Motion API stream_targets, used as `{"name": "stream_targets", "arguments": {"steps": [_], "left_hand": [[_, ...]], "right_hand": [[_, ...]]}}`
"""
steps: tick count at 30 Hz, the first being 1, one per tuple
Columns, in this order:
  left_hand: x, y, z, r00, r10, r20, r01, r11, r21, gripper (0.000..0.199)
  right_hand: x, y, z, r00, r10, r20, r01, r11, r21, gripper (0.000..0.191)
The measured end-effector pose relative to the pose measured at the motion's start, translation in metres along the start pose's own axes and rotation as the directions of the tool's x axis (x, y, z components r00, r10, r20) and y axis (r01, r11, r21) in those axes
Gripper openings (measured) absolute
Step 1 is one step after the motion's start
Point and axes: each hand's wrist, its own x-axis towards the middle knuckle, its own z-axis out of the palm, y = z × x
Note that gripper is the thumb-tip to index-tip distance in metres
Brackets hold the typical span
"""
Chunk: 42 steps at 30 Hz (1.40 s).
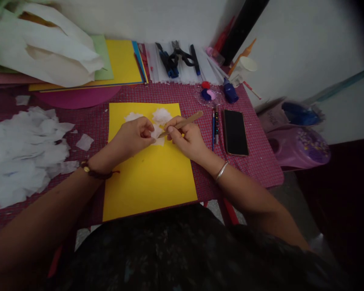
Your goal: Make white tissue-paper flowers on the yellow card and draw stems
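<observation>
Yellow sheet [148,178] is serving as landmark, its bare lower half lying nearest the wearer. Over its upper half, right hand [189,139] is closing thumb and fingers around a flat wooden stick [186,121]. Left hand [133,135] is curling half-closed at a white paper piece [156,131], thumb and index tips touching or nearly touching it; can't tell if it's actually gripping. Stick is lying above the sheet's upper right part, long axis slanting: low end pointing left at the paper piece, high end sticking out past the sheet's right edge. Right hand is sitting nearer the stick, left hand nearer the paper piece, which is lying just left of the right fingers. Beyond, a white tuft [161,115] is resting near the sheet's top edge. Loose white paper pile [24,155] is spreading left of the sheet; phone [235,132] is lying to its right. Pliers [182,54] are lying past its top edge.
</observation>
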Motion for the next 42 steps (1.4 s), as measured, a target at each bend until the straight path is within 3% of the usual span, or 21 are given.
{"name": "stream_targets", "arguments": {"steps": [6,10,12,18,22,25,27,30,32,34,37,42], "left_hand": [[0.000,-0.001,-0.003,0.999,0.024,-0.037,-0.021,0.996,0.085,0.018],[0.002,-0.004,-0.009,0.982,0.100,-0.157,-0.062,0.971,0.230,0.014],[0.002,-0.007,-0.011,0.975,0.148,-0.166,-0.100,0.958,0.270,0.024],[0.002,-0.013,-0.010,0.987,0.146,-0.062,-0.124,0.955,0.270,0.046],[0.002,-0.017,-0.009,0.987,0.153,-0.052,-0.138,0.963,0.231,0.048],[0.003,-0.018,-0.008,0.987,0.152,-0.053,-0.137,0.966,0.220,0.046],[0.003,-0.018,-0.007,0.988,0.141,-0.063,-0.126,0.971,0.204,0.045],[0.003,-0.016,-0.007,0.989,0.132,-0.072,-0.118,0.977,0.180,0.042],[0.002,-0.015,-0.007,0.989,0.131,-0.073,-0.116,0.977,0.176,0.041],[0.001,-0.014,-0.007,0.989,0.127,-0.081,-0.111,0.977,0.181,0.039],[-0.001,-0.016,-0.005,0.983,0.125,-0.137,-0.099,0.978,0.183,0.036],[0.000,-0.020,0.004,0.973,0.120,-0.198,-0.081,0.978,0.194,0.039]], "right_hand": [[0.000,0.004,0.000,0.998,-0.036,0.059,0.045,0.986,-0.161,0.036],[-0.002,0.005,-0.003,0.980,-0.146,0.135,0.171,0.966,-0.195,0.036],[-0.004,0.002,-0.006,0.960,-0.194,0.201,0.240,0.941,-0.238,0.034],[-0.008,-0.019,-0.010,0.867,-0.140,0.479,0.420,0.723,-0.549,0.030],[-0.010,-0.034,-0.005,0.814,-0.088,0.574,0.495,0.623,-0.606,0.026],[-0.011,-0.039,-0.003,0.800,-0.028,0.599,0.495,0.596,-0.633,0.021],[-0.011,-0.038,-0.005,0.809,-0.020,0.587,0.470,0.621,-0.627,0.021],[-0.012,-0.031,-0.011,0.862,-0.110,0.495,0.393,0.763,-0.514,0.026],[-0.012,-0.024,-0.015,0.927,-0.187,0.326,0.299,0.892,-0.339,0.028],[-0.011,-0.017,-0.017,0.980,-0.163,0.116,0.178,0.975,-0.130,0.034],[-0.007,-0.005,-0.012,0.999,-0.008,-0.040,0.012,0.996,0.084,0.046],[0.002,0.016,-0.003,1.000,0.029,-0.010,-0.027,0.981,0.191,0.052]]}}
